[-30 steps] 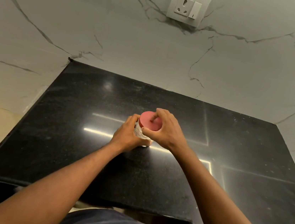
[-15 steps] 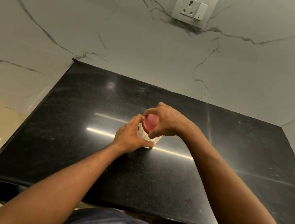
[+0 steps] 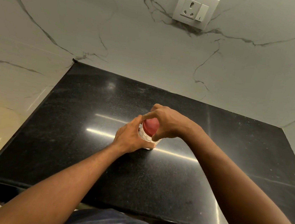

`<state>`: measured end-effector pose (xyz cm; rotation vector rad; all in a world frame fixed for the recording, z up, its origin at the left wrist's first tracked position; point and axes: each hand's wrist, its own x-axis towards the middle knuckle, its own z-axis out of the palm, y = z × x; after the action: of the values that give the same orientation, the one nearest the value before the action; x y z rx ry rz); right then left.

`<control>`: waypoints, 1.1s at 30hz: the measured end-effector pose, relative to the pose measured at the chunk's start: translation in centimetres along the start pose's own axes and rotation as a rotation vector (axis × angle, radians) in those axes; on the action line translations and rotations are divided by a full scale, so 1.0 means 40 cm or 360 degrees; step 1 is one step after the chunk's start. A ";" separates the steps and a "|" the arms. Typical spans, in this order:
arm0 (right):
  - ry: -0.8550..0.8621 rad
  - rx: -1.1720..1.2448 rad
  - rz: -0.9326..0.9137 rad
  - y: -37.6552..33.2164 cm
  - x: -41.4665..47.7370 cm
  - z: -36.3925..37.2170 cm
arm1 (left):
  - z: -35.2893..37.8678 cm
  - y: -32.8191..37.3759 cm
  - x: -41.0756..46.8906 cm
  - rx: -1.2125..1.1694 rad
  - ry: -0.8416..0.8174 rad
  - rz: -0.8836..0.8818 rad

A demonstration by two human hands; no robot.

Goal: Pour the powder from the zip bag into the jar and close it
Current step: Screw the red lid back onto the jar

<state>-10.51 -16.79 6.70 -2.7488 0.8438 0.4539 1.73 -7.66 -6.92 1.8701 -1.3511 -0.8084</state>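
A small clear jar (image 3: 145,137) with a patterned wall stands upright on the black counter (image 3: 76,140), near its middle. A red lid (image 3: 151,126) sits on top of the jar. My left hand (image 3: 130,137) wraps around the jar's body from the left. My right hand (image 3: 167,122) comes over from the right, its fingers and thumb curled around the red lid. No zip bag is in view.
A marble wall rises behind and on both sides of the counter. A white socket with a switch (image 3: 194,10) is mounted on the wall above. The counter's front edge runs just ahead of my body.
My right hand has turned on the lid, wrist swinging further right and fingers reaching over the top. The left hand stays on the jar.
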 end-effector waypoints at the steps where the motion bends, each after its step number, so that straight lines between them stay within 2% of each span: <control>1: 0.0002 -0.0003 -0.0060 0.004 -0.008 -0.003 | -0.002 0.000 0.000 0.0000 -0.0006 0.0005; 4: 0.0071 0.0017 -0.0151 0.012 -0.023 -0.021 | -0.011 0.003 0.003 0.0016 -0.0022 0.0028; 6: 0.0123 -0.0019 -0.0111 0.014 -0.022 -0.030 | -0.015 0.004 0.006 0.0020 -0.0034 0.0036; 11: 0.0021 -0.0022 -0.0002 0.005 -0.004 -0.019 | -0.018 0.006 0.002 0.0030 -0.0054 0.0005; 15: 0.0051 -0.0084 0.0038 0.005 0.011 -0.002 | -0.016 0.008 0.003 0.0076 -0.0050 0.0012; 20: 0.0190 -0.0300 0.0366 -0.019 0.044 0.000 | -0.021 0.009 0.003 0.0064 -0.0059 0.0003; 22: 0.0187 -0.0287 0.0404 -0.031 0.058 0.000 | -0.023 0.014 0.003 0.0059 -0.0068 -0.0008; 27: -0.0026 -0.0222 0.0174 -0.011 0.047 0.000 | -0.023 0.017 -0.004 0.0022 -0.0050 -0.0017; 33: 0.0016 -0.0240 -0.0001 0.019 0.031 0.018 | -0.027 0.017 -0.009 0.0045 -0.0044 0.0012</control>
<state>-10.12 -17.82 5.49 -2.8902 0.8437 0.5242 2.13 -7.27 -5.71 1.8811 -1.3926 -0.8184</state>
